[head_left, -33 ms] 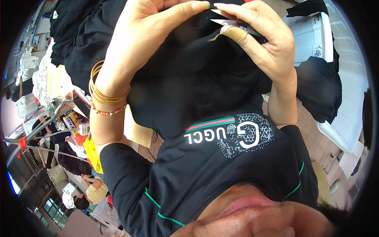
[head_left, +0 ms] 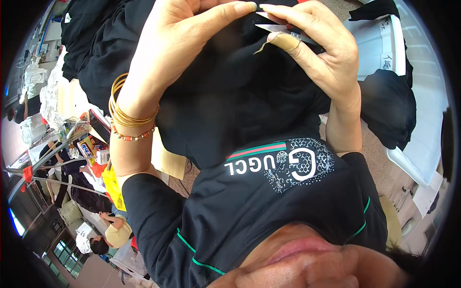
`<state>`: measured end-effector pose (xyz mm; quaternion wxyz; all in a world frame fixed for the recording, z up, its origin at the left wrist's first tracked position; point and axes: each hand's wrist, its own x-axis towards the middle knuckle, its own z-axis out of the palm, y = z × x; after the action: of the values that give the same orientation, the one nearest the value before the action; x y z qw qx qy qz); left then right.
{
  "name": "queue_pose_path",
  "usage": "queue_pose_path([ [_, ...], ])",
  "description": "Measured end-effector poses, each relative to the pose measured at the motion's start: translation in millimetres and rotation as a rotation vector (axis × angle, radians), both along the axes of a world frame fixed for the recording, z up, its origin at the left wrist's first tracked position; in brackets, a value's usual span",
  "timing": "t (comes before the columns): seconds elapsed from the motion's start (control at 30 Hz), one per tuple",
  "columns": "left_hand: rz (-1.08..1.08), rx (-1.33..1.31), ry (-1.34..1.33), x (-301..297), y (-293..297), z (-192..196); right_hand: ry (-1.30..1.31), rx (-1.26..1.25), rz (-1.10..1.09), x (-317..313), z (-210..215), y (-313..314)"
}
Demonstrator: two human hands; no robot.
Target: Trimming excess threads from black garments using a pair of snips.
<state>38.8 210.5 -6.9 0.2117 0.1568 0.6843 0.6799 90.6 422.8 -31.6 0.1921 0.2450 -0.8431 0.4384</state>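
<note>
My left hand, with gold bangles and a beaded bracelet at its wrist, is closed in a pinch at the top edge on black cloth; part of its fingers lies out of the picture. Close beside its thumb tip is my right hand, closed around small thread snips. Two pointed blades stick out toward the left, a little apart, over the cloth. The snips' body is mostly hidden by my fingers. Tan tape wraps my right thumb, with a loose end hanging.
More black fabric is heaped at the upper left. On the right stands a white plastic bin, with a black garment hanging beside it. A cardboard sheet, cluttered racks and another person are at the left.
</note>
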Motion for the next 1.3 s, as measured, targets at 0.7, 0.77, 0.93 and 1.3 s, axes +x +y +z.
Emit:
queue_pose_path([
  [0.7, -0.099, -0.521, 0.198, 16, -46, 34, 0.086, 0.001, -0.040, 1, 0, -14],
  [0.77, -0.076, -0.505, 0.167, 9, -51, 24, 0.070, 0.013, -0.031, -2, 0, -17],
  [0.93, -0.022, -0.198, 0.041, -4, -54, -7, 0.056, 0.065, 0.010, -3, 14, -29],
  [1.3, -0.035, 0.013, 0.069, 9, -57, -1, 0.064, 0.142, 0.128, -20, 10, -48],
])
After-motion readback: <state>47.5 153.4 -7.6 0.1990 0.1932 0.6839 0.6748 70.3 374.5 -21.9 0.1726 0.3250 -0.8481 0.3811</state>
